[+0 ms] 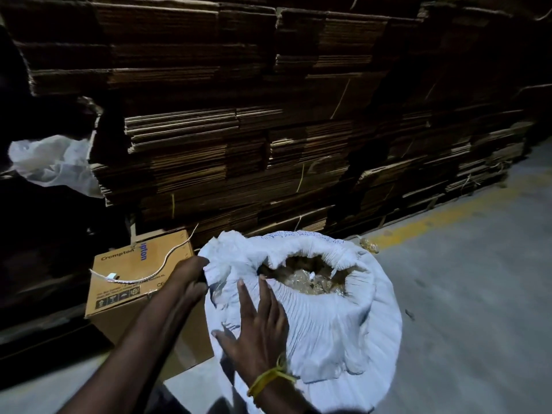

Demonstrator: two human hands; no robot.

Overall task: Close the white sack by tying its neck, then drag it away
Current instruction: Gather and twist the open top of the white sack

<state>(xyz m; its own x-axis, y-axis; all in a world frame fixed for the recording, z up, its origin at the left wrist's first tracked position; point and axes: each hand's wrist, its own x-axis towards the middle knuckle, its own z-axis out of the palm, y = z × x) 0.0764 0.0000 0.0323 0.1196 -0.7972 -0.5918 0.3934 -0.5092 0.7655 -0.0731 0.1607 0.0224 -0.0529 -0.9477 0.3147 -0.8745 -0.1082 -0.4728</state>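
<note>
The white sack (328,318) stands on the floor in front of me, its mouth still gaping and brownish scrap showing inside. My left hand (188,279) grips the bunched fabric at the sack's left rim. My right hand (257,321), with a yellow band on the wrist, lies flat with fingers spread on the near side of the sack's gathered neck. A white cord (158,270) lies across the cardboard box beside the sack.
A brown cardboard box (134,282) sits just left of the sack. Tall stacks of flattened cartons (268,130) form a wall behind. A loose white plastic bag (50,162) hangs at left. Grey floor with a yellow line (448,216) lies to the right.
</note>
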